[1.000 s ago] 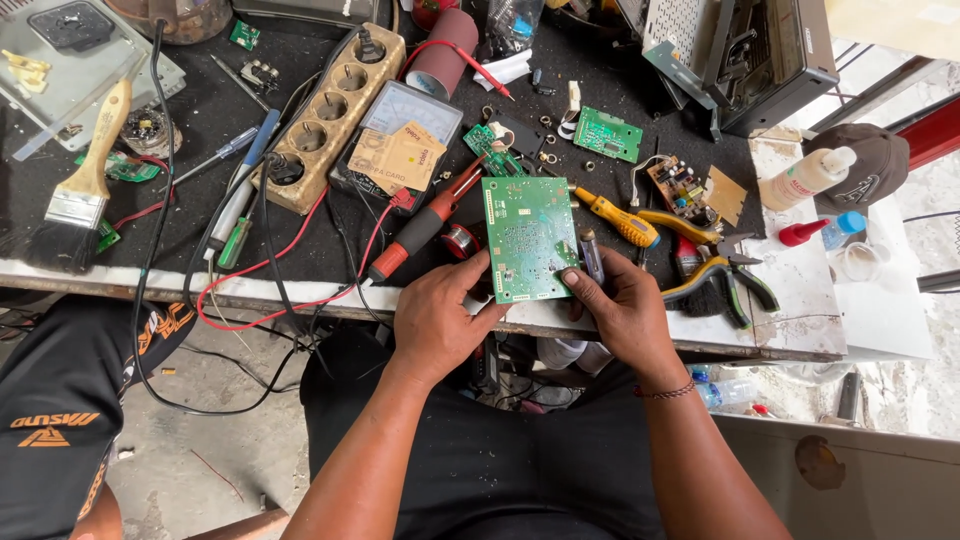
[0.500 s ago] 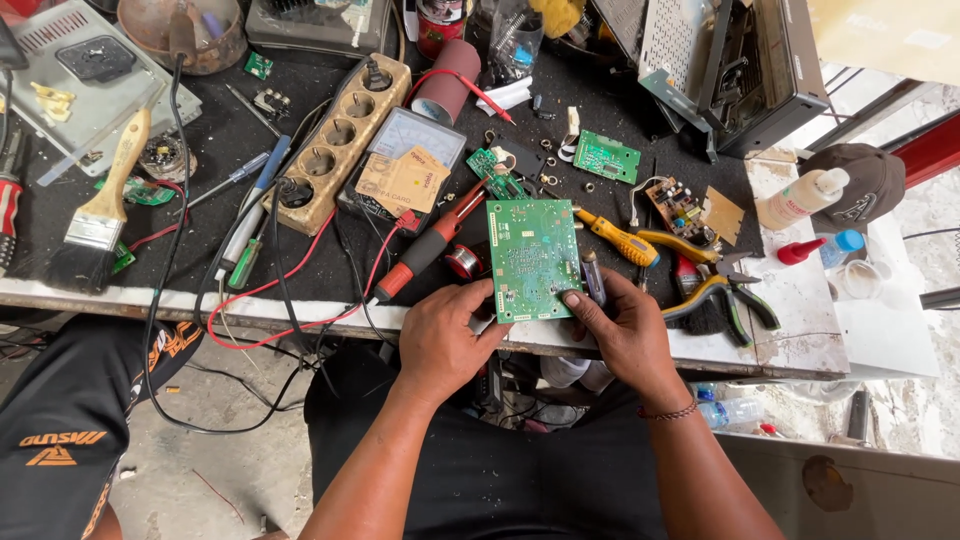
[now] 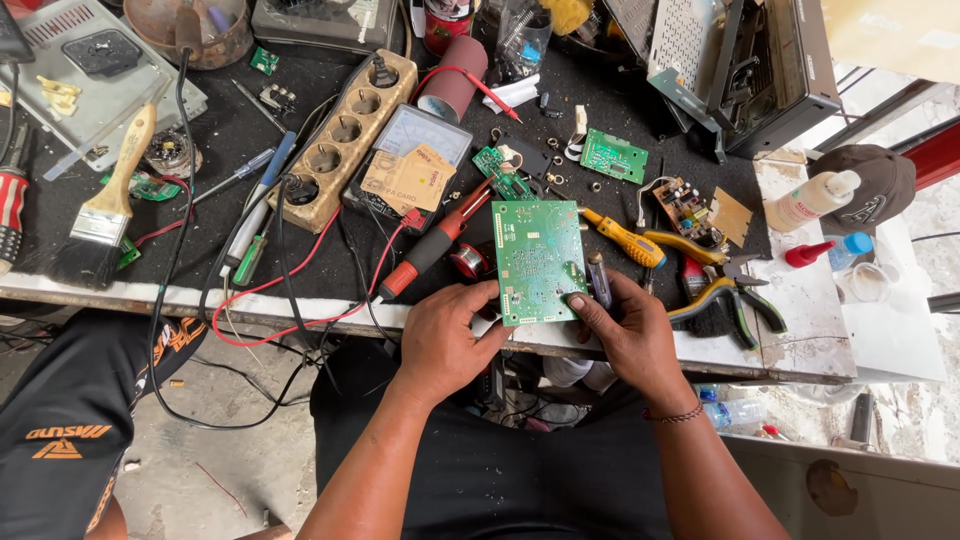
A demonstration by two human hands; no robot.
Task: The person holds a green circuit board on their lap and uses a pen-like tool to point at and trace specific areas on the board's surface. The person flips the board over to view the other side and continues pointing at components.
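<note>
A green circuit board point(image 3: 538, 258) lies flat near the front edge of the black-topped workbench point(image 3: 250, 130). My left hand point(image 3: 445, 340) grips its lower left corner between thumb and fingers. My right hand point(image 3: 625, 330) presses a finger on the board's lower right edge. A dark, slim tool point(image 3: 598, 280) also sits in the right hand, standing up beside the board. A red-handled soldering iron point(image 3: 432, 245) lies just left of the board, next to a spool of solder wire point(image 3: 466, 261).
A wooden power strip point(image 3: 340, 140), an analogue meter point(image 3: 408, 155), a paintbrush point(image 3: 105, 205), a yellow screwdriver point(image 3: 622, 238), pliers point(image 3: 725, 295), small green boards point(image 3: 613, 156) and a glue bottle point(image 3: 810, 200) crowd the bench. Red and black wires point(image 3: 270, 300) hang over the front edge. Another person's black-clad leg point(image 3: 60, 430) is at the lower left.
The view has shifted slightly. My hands have slid a little lower along the board; it stays flat in the same spot on the bench.
</note>
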